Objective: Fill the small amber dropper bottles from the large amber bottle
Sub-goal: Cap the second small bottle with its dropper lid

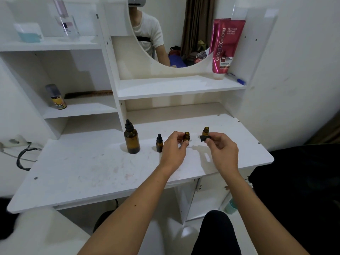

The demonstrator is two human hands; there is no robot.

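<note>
The large amber bottle (131, 139) stands capped with a black dropper top on the white desk (82, 173). Just right of it stands a small amber bottle (159, 143), also capped. My left hand (173, 149) pinches a second small amber bottle (186, 136), which is uncapped. My right hand (221, 147) pinches a black dropper cap (204, 138) just right of that bottle. A third small amber bottle (205, 131), open at the top, stands behind the cap.
A pink tube (225, 46) and a blue pen (237, 80) sit on the shelf above. A small spray can (56, 97) stands on the left shelf. A mirror (165, 30) hangs behind. A black cable (23, 159) hangs off the desk's left edge.
</note>
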